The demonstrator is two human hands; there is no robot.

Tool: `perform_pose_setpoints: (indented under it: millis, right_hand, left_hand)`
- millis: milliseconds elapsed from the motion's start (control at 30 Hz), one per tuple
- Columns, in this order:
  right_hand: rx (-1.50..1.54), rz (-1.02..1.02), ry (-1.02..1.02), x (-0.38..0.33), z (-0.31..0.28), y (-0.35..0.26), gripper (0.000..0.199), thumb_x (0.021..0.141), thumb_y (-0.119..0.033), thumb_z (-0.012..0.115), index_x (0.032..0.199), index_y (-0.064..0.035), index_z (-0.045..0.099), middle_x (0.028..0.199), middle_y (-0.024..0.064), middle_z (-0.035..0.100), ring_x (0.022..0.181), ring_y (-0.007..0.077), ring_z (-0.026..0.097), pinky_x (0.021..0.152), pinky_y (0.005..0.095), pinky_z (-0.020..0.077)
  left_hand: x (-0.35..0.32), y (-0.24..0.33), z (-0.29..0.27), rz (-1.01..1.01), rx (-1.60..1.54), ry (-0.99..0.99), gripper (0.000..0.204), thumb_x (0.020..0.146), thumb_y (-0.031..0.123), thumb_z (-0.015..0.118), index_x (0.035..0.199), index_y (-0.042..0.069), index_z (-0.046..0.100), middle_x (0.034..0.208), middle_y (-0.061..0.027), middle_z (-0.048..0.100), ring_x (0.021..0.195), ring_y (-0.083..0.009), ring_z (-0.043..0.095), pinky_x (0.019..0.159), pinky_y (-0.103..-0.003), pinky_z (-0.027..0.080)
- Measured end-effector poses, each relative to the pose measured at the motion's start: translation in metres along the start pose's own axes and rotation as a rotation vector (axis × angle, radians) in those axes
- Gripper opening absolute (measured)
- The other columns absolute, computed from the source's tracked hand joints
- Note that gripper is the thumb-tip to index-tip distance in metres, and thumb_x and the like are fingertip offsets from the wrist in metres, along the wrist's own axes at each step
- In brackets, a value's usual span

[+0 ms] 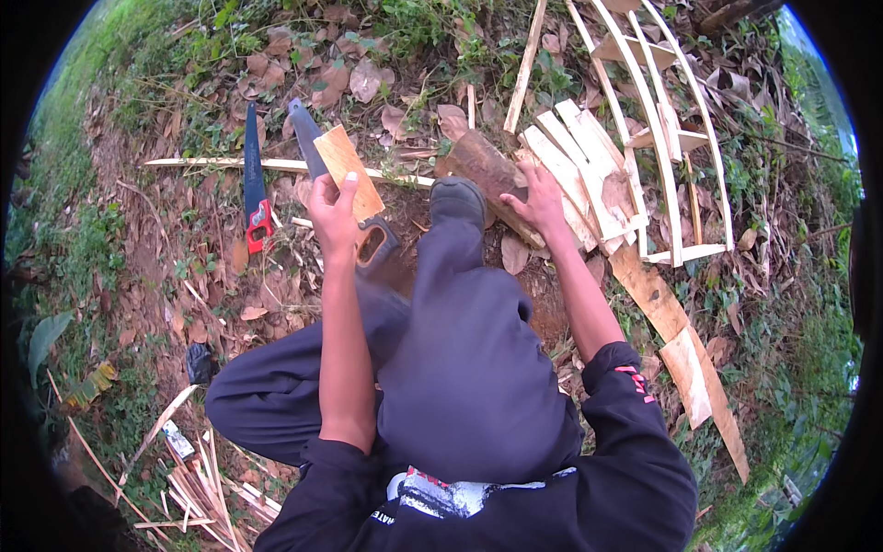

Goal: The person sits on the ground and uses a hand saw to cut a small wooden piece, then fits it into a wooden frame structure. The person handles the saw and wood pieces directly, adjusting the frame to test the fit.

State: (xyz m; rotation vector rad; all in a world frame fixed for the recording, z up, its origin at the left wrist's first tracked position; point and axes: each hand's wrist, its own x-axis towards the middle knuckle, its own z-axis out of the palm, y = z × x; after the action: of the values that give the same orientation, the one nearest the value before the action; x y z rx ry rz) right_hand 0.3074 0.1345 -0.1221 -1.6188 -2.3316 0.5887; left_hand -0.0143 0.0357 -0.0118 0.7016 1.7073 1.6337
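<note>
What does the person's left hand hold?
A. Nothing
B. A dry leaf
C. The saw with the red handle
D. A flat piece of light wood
D: the left hand grips a flat, light-coloured wood piece and lifts it, while the red-handled saw lies untouched on the ground.

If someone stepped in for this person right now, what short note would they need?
Left hand: holds a flat wooden piece up, fingers closed on its lower edge.
Right hand: rests open on the stack of cut slats beside the log.
Foot braces against the log.
Two handsaws lie on the ground: red-handled saw at left, another saw under the held piece.
Done: several slats cut, curved frame partly built.
Left: nothing is being sawn right now.
</note>
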Motion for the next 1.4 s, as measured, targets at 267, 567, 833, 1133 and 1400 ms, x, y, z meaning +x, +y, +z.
perform_pose_setpoints:
  millis: [267, 567, 833, 1133, 1400]
  right_hand:
    - [0.107, -0.059, 0.016, -0.002, 0.009, 0.008, 0.069, 0.077, -0.041, 0.075, 0.134, -0.0122, 0.050, 0.114, 0.0142, 0.057, 0.110, 0.0311, 0.054, 0.090, 0.0446, 0.0420]
    - [0.172, -0.116, -0.028, 0.013, 0.011, 0.018, 0.056, 0.080, -0.027, 0.072, 0.129, -0.0042, 0.056, 0.123, 0.0194, 0.059, 0.116, 0.0366, 0.053, 0.101, 0.0411, 0.0423]
    - [0.631, -0.058, -0.192, 0.041, 0.009, 0.080, 0.048, 0.083, -0.016, 0.052, 0.128, -0.0003, 0.058, 0.135, 0.0173, 0.056, 0.121, 0.0302, 0.053, 0.105, 0.0338, 0.0391]
    - [0.653, 0.172, -0.162, 0.028, -0.009, 0.051, 0.044, 0.095, -0.032, 0.050, 0.121, 0.0003, 0.063, 0.136, 0.0204, 0.054, 0.125, 0.0289, 0.051, 0.106, 0.0326, 0.0369]
    - [0.527, -0.071, 0.120, 0.044, -0.030, -0.029, 0.041, 0.093, -0.022, 0.057, 0.128, -0.0010, 0.055, 0.118, 0.0212, 0.062, 0.114, 0.0349, 0.058, 0.100, 0.0403, 0.0429]
  left_hand:
    - [-0.011, 0.015, -0.009, -0.017, -0.085, 0.010, 0.020, 0.092, 0.013, 0.066, 0.105, 0.000, 0.058, 0.099, -0.0067, 0.066, 0.088, -0.0103, 0.061, 0.079, -0.026, 0.047]
    - [-0.018, 0.049, -0.026, 0.046, -0.191, 0.036, 0.022, 0.092, 0.011, 0.065, 0.109, 0.000, 0.056, 0.103, -0.0071, 0.064, 0.092, -0.0118, 0.061, 0.084, -0.028, 0.049]
    - [-0.023, 0.091, 0.012, 0.071, -0.316, -0.023, 0.021, 0.091, 0.015, 0.067, 0.105, 0.001, 0.058, 0.094, -0.0044, 0.064, 0.085, -0.0085, 0.059, 0.078, -0.024, 0.047]
    - [-0.009, 0.000, 0.095, -0.035, 0.078, -0.330, 0.025, 0.090, 0.017, 0.069, 0.108, -0.001, 0.064, 0.088, -0.0050, 0.068, 0.076, -0.0089, 0.062, 0.069, -0.025, 0.051]
    - [-0.005, -0.070, 0.145, 0.014, 0.278, -0.166, 0.035, 0.083, 0.022, 0.073, 0.110, 0.002, 0.063, 0.083, -0.0134, 0.068, 0.075, -0.0217, 0.066, 0.069, -0.034, 0.051]
